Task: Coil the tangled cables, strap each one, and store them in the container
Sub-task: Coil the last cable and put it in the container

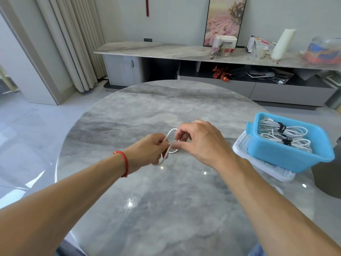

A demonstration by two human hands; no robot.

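Both hands pinch a white cable between them over the bench — left hand, right hand. Blue container sits off right — coiled cables inside.

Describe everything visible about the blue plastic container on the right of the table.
The blue plastic container is a rectangular open-topped tub with a flared rim and a raised tab at its far left corner. It sits tilted on a flat white plastic lid near the right edge of the round grey marble table. Inside lie coiled white cables bound with black straps. Neither hand touches it.
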